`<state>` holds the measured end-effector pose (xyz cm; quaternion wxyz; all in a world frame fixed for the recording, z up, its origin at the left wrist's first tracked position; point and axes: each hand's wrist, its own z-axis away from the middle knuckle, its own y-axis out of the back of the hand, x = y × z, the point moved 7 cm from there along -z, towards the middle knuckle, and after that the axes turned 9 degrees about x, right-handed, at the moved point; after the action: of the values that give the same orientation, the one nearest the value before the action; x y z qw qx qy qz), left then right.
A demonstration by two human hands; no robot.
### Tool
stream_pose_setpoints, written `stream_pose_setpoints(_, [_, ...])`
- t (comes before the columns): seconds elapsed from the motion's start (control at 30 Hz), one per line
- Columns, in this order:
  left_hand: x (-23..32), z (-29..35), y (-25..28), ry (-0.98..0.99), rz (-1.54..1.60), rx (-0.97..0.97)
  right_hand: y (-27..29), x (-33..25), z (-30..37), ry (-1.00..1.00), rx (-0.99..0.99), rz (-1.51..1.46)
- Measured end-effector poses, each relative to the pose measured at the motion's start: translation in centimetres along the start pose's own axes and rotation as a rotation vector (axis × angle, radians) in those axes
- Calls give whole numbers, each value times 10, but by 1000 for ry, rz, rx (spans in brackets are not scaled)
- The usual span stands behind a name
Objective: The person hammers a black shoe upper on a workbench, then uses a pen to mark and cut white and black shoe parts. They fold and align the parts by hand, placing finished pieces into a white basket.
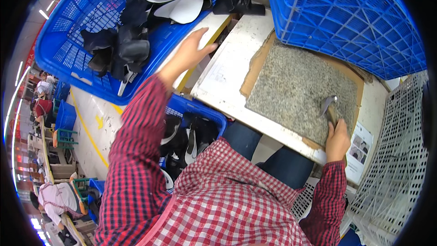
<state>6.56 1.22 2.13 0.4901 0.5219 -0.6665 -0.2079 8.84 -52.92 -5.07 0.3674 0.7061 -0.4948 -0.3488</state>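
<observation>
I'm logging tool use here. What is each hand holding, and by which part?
The right hand grips a hammer by its handle. The left hand holds nothing.

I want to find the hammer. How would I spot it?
Look at the white table, then the speckled grey stone slab on it. At the slab's right end the right hand grips the hammer, the only shiny metal thing there.

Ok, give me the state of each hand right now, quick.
Left hand: open, empty, reaching toward the blue basket.
Right hand: closed around a hammer resting on the granite slab.
</observation>
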Motion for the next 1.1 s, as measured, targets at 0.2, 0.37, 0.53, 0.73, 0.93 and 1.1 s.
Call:
stream_pose_setpoints(0.2, [-73, -169, -128, 194, 105, 481, -10, -13, -2, 59, 53, -37])
stream_pose_setpoints(0.37, [-103, -216, -174, 265, -62, 657, -13, -10, -5, 24, -30, -52])
stream_pose_setpoints(0.53, [-114, -210, -179, 309, -68, 712, -14, -11, -6, 4, -58, -73])
stream_pose_setpoints(0.73, [-111, -222, -86, 446, 110, 641, -9, -11, -7, 18, -23, -117])
stream_pose_setpoints(0.93, [2, -145, 50, 48, 143, 492, -2, -18, -12, 49, 67, -47])
stream_pose_setpoints(1.1, [99, -31, 39, -178, -4, 310, 59, -99, -1, 203, 262, -490])
